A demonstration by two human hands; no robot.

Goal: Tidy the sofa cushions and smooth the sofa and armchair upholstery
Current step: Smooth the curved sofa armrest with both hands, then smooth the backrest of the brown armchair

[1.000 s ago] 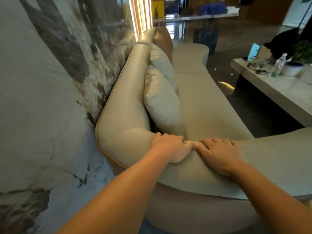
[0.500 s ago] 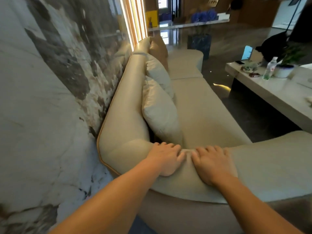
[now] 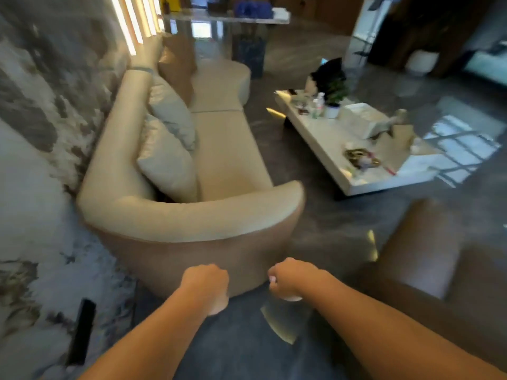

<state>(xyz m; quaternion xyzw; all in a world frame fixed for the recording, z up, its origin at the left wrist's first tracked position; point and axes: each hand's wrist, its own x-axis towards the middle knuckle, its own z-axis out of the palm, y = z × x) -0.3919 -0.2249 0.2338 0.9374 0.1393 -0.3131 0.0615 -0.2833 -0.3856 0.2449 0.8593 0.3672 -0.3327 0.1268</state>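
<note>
A long cream sofa [image 3: 227,149] runs along the marble wall, its rounded near armrest [image 3: 192,218] facing me. Two cream cushions [image 3: 167,163] lean against its backrest, with a brown cushion [image 3: 178,64] farther back. My left hand [image 3: 207,285] and my right hand [image 3: 290,279] hang in loose fists in front of the armrest's brown outer side, clear of the upholstery and holding nothing. The top edge of a brown armchair [image 3: 428,253] shows at the lower right.
A low white coffee table [image 3: 337,144] with a bottle, a potted plant, a box and a magazine stands right of the sofa. Dark glossy floor [image 3: 329,237] lies between sofa, table and armchair. The marble wall [image 3: 41,160] closes the left side.
Both hands have come off the top of the armrest and dropped back toward me, curling into fists. The view has pulled back and swung right, so the whole armrest and coffee table now show.
</note>
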